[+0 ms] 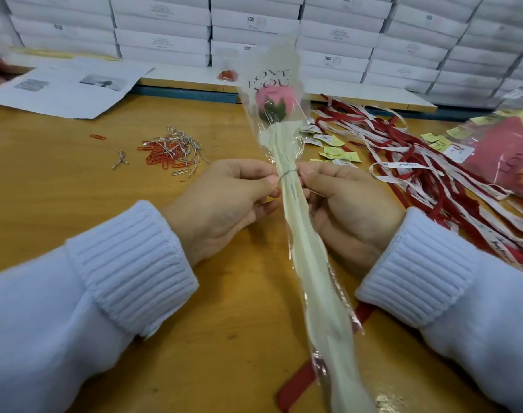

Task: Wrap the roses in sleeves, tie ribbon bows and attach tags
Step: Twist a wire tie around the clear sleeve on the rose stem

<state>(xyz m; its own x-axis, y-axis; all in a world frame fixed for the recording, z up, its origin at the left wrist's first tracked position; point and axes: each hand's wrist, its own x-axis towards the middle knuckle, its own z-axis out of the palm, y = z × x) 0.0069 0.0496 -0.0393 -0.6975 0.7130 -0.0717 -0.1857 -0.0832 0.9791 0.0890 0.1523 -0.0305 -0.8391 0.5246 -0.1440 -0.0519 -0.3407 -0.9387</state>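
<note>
Pinching wire tie (287,175) ends: left hand (224,201) at 9 o'clock of the stem, right hand (352,210) at 3, both equally near. I am holding the sleeved rose (299,234) over the counter (75,180), axis running 12 to 5 o'clock.

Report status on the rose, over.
Left hand and right hand pinch wire tie round sleeve. Rose inside. No bow yet; ribbons lie right.
</note>
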